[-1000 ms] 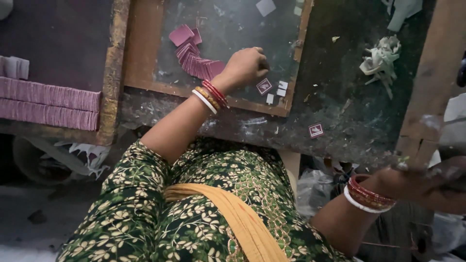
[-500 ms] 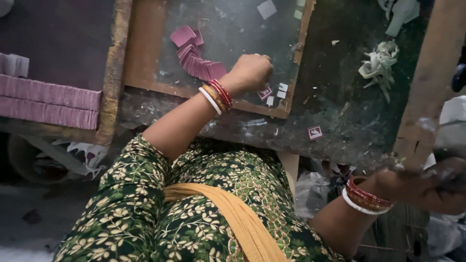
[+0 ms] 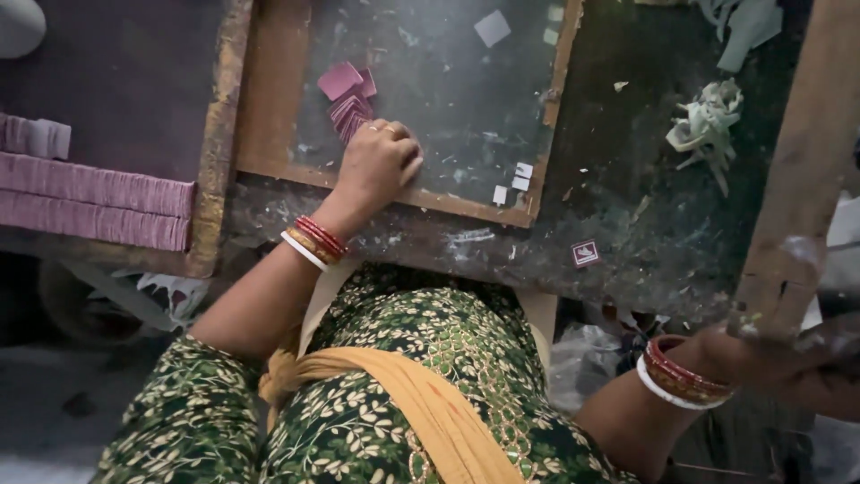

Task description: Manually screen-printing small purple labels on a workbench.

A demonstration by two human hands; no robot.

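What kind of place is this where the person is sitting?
Probably a small craft workshop. The left hand rests on a fanned stack of pink cards in a worn wooden tray, long rows of pink cards lie alongside, and paper scraps litter the grimy bench.

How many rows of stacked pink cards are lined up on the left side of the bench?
2: the upper pink row and the lower pink row lie edge to edge at the left, by the wooden frame. More may lie beyond the picture's edge.
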